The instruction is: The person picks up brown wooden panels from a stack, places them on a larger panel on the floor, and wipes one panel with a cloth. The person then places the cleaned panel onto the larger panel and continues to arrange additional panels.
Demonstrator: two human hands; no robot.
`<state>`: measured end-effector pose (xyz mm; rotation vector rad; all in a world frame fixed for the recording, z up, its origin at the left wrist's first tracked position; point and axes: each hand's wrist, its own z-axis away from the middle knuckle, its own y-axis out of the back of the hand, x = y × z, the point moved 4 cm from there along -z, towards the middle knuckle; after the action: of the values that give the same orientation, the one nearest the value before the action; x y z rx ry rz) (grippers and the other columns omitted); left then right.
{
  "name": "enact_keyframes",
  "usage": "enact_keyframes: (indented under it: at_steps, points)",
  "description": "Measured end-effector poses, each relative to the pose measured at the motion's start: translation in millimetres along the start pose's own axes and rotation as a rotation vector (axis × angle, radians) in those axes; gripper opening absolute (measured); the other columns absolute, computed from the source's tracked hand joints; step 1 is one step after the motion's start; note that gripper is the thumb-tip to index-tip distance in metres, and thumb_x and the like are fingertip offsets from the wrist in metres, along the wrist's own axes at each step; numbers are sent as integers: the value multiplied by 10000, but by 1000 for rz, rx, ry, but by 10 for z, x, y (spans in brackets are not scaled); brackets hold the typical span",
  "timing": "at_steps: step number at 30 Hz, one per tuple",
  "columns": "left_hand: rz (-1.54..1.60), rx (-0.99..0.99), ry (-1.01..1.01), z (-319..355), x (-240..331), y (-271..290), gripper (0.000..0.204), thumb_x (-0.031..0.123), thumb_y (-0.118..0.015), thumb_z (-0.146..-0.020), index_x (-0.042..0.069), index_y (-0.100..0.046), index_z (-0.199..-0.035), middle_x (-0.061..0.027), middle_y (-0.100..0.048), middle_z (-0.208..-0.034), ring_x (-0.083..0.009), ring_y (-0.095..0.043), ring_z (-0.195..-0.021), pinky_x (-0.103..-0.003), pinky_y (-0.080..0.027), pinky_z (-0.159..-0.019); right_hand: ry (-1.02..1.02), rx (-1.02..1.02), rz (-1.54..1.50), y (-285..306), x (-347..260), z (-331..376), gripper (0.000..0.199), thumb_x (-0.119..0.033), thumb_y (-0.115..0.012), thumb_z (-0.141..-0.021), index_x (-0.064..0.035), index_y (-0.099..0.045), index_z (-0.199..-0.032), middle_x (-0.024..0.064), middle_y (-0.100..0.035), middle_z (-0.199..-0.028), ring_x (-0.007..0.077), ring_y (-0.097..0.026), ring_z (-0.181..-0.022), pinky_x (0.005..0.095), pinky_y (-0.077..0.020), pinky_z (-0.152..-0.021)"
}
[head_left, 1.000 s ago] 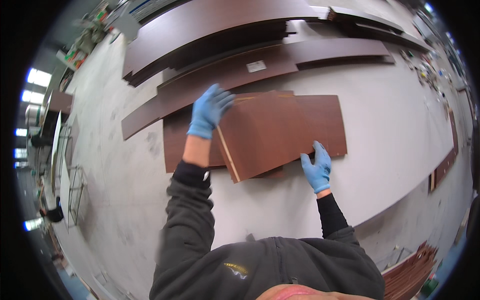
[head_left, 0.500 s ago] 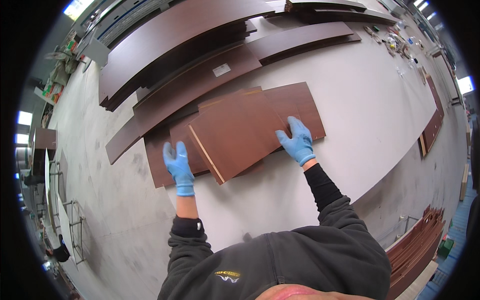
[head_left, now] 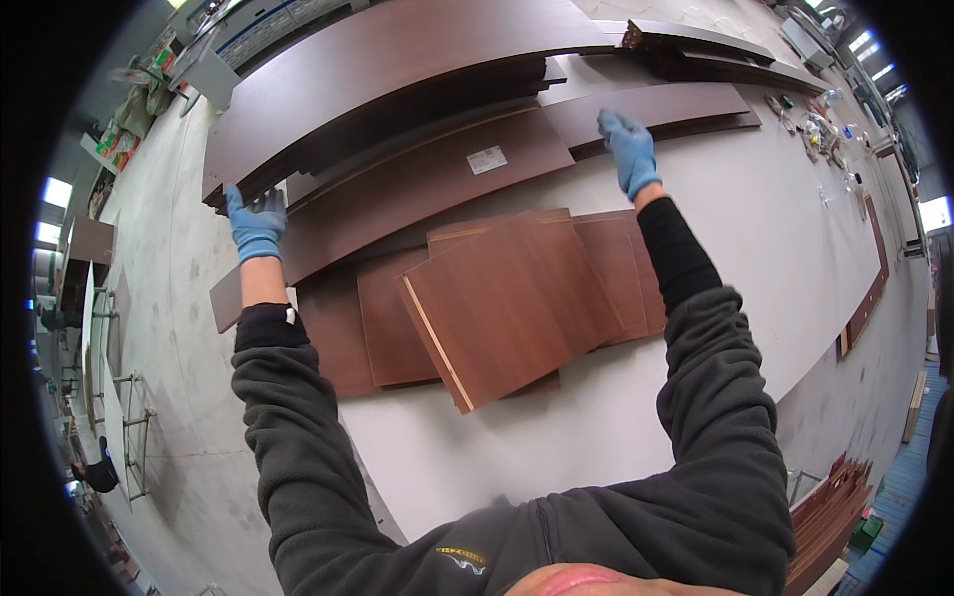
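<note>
My left hand (head_left: 256,223), in a blue glove, is at the left end of a long dark brown panel (head_left: 397,74) that lies on top of a stack. Its fingers are spread; whether they touch the edge I cannot tell. My right hand (head_left: 629,154), gloved too, is held over the right part of a lower long panel (head_left: 651,107), fingers stretched and nothing in them. Closer to me, a reddish-brown board (head_left: 512,303) lies askew on several similar boards, apart from both hands. A long panel with a white label (head_left: 487,159) lies between the two piles.
Everything rests on a large pale work surface (head_left: 586,427). Small loose hardware (head_left: 825,134) is scattered at the far right. More brown boards (head_left: 835,526) stand at the lower right. A metal rack (head_left: 134,427) is at the left, near a person in dark clothes (head_left: 97,469).
Both hands have left the reddish-brown boards and reached farther away: the left up to the long panel's end, the right over the lower panel. The view has shifted slightly.
</note>
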<state>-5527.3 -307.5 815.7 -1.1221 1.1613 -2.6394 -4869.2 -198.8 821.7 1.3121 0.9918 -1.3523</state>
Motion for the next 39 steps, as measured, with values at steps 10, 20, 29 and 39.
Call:
enact_keyframes:
  at_steps: [10,20,29,39]
  points:
    - [-148,-126,-51,-1222,666,260,272,102,-783,-892,78,-721,-1156,-99,-755,-1174,-289,-719,-1018,-434,-625,-914,-141,-414,-466,-1583,-290,-381,812,-542,-726,-943,40,-477,-1452,229,-658,-1332,349,-677,-1205,443,-531,-1078]
    - [-304,-605,216,624,197,563,178,147,-672,-984,64,-761,-1114,-100,-770,-1145,-244,-732,-1056,-376,-589,-919,-348,-330,-867,-2107,-263,-222,590,-435,-766,-926,-105,-579,-1378,189,-640,-1349,395,-615,-1242,578,-502,-1096]
    - [-429,-593,50,763,5,317,533,424,-615,-1035,65,-575,-1427,-68,-697,-1278,-228,-672,-1147,-366,-546,-1007,-315,-285,-879,-2160,-205,-260,220,-182,-713,-933,-84,-677,-1127,92,-718,-1134,292,-671,-1051,441,-552,-988]
    - [-372,-545,-47,2107,-29,568,609,124,-708,-909,-12,-513,-1470,-144,-636,-1373,-312,-648,-1211,-431,-518,-1087,-309,-444,-1040,-1086,-187,917,95,-109,-664,-930,-76,-717,-1001,56,-740,-1047,228,-693,-1045,406,-541,-996]
